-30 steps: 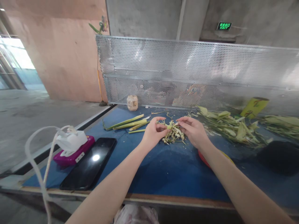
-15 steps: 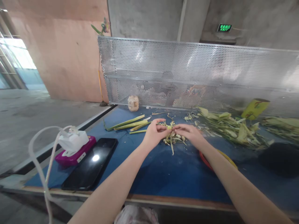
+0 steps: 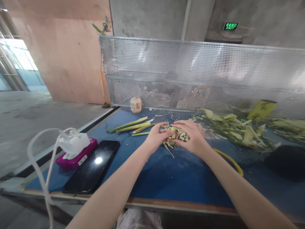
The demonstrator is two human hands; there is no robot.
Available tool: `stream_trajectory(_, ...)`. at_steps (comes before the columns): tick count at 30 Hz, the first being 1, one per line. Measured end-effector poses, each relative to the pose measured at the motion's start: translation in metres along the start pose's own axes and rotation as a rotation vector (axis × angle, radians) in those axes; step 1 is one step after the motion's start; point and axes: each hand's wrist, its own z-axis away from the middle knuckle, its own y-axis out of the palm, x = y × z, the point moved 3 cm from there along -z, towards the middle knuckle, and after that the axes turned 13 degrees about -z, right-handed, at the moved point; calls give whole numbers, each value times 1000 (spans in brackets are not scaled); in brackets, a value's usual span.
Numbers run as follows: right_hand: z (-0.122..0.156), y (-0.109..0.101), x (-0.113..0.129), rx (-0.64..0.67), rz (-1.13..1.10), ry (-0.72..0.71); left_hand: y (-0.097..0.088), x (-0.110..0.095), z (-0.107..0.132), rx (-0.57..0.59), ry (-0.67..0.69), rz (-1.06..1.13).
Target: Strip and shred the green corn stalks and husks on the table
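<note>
My left hand (image 3: 156, 138) is closed, its thumb and fingers pinching a short pale yellow-green piece of plant (image 3: 173, 129). Opposite it, my right hand (image 3: 193, 136) curves around the far side of a small heap of shredded plant bits (image 3: 183, 136), with thumb and fingers apart. The heap lies on the blue tabletop (image 3: 164, 181) between both hands and is partly hidden by them. Several long green-yellow stalks or leaves (image 3: 133, 128) lie just left of my left hand.
Corn husks (image 3: 235, 128) are piled at the right, beside a yellow cylinder (image 3: 262, 110) and a dark round object (image 3: 287, 162). A yellow rim (image 3: 232, 161) shows by my right forearm. At left lie a black phone (image 3: 92, 167) and a purple power strip (image 3: 77, 156). A perforated metal screen (image 3: 147, 66) stands behind.
My right hand has shifted from a fingertip pinch at the piece to a wider curve around the heap. The left hand stays nearly in place. A strand in front of the heap has moved left.
</note>
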Motion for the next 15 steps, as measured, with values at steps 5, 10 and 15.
stream_trajectory(5,0,-1,2,-19,-2,-36,0,-3,2,-5,8,35)
stream_trajectory(10,-1,-2,4,-36,-88,-2,0,-6,0,-46,81,11)
stream_trajectory(15,-2,4,2,-50,-433,136,-4,-8,-3,-136,200,-112)
